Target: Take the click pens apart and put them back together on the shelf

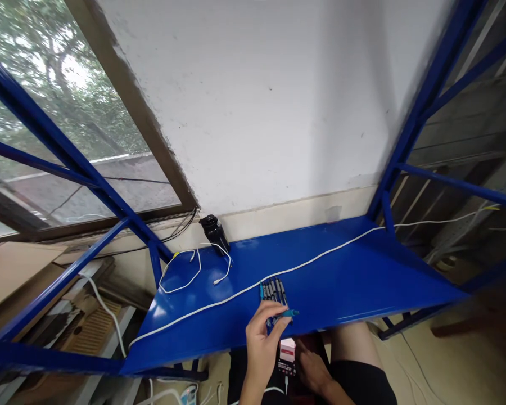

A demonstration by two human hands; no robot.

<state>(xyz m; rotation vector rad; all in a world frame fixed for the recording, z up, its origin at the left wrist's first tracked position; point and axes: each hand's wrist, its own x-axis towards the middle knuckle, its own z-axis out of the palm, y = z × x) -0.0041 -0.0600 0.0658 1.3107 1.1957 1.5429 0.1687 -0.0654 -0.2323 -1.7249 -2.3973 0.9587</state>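
Note:
My left hand (265, 332) pinches a teal pen (290, 313) between thumb and fingers, above the front edge of the blue table (341, 281). Just behind it lies a row of several pens (273, 289), side by side, partly hidden by the hand. My right hand (312, 368) is low, below the table edge near my lap, beside a phone (287, 353) with a lit screen; its fingertips are dark and unclear. A white cable is plugged into the phone's lower end.
A black bottle (215, 233) stands at the table's back left. White cables (223, 301) run across the tabletop and loop at its left. Blue metal frame bars (394, 152) rise on both sides. A white wall (253, 112) is behind.

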